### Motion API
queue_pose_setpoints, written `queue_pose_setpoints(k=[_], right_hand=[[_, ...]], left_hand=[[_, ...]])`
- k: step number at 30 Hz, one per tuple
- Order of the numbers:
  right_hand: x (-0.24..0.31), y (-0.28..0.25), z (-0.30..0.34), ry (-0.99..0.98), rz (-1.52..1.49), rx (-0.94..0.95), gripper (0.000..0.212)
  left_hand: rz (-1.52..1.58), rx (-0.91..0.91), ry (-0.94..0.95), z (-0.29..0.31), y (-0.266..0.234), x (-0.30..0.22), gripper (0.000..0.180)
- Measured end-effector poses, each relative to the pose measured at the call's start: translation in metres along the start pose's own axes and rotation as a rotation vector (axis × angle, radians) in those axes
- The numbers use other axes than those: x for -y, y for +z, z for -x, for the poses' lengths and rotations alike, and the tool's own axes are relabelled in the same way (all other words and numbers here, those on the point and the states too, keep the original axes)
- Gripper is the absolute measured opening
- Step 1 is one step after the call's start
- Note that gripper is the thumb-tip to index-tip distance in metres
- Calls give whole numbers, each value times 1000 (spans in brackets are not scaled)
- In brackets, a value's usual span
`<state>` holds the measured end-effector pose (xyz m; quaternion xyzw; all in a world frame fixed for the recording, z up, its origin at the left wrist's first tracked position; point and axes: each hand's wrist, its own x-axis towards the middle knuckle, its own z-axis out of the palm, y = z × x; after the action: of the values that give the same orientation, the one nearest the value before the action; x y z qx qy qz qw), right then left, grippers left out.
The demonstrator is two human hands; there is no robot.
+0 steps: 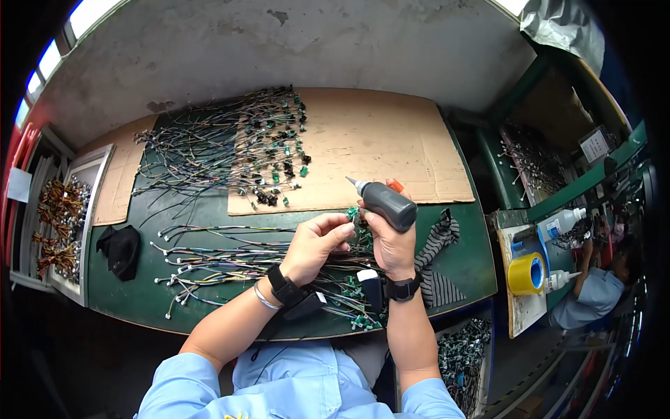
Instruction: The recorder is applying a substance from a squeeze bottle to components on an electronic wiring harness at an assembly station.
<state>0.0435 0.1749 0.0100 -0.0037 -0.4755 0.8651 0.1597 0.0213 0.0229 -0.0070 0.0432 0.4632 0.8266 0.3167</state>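
Observation:
My right hand (pixel 392 246) is wrapped round a dark grey squeeze bottle (pixel 391 205), tilted with its pale pointed nozzle up and to the left. An orange cap (pixel 395 186) shows beside the bottle. My left hand (pixel 317 244) is closed in a pinch at a small green connector (pixel 352 212), which sits between the two hands' fingertips. How far the right fingertips also touch it is hard to make out. Below the hands, wire harnesses (pixel 230 246) lie across the green table, white plugs at the left and green connectors (pixel 364 321) at the right, partly under my forearms.
More harnesses (pixel 209 150) are spread at the far left, partly over flat cardboard (pixel 377 146). A black cloth (pixel 120 251) lies left, a striped cloth (pixel 440 258) right. Yellow tape (pixel 525 274) and white bottles (pixel 562 222) stand on a side bench, where another person (pixel 593 293) sits.

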Motion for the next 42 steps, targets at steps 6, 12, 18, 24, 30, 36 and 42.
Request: queue_pose_setpoints(k=[6, 12, 18, 24, 30, 36, 42], right_hand=[[1, -3, 1, 26, 20, -2, 63], [-1, 0, 1, 2, 50, 26, 62], [2, -3, 1, 42, 30, 47, 62], [4, -2, 2, 54, -3, 77, 63], [14, 7, 4, 218, -186, 89, 63], [10, -1, 3, 134, -60, 78, 62], [9, 0, 3, -2, 251, 112, 61]], left_hand=[[-238, -36, 120, 1, -4, -5, 22], [-287, 1, 181, 3, -1, -6, 18], [-379, -24, 239, 5, -2, -6, 14], [-207, 92, 85, 6, -1, -7, 17], [-49, 137, 25, 8, -2, -3, 19], [-373, 37, 174, 12, 6, -8, 19], [-758, -14, 365, 13, 1, -17, 15]])
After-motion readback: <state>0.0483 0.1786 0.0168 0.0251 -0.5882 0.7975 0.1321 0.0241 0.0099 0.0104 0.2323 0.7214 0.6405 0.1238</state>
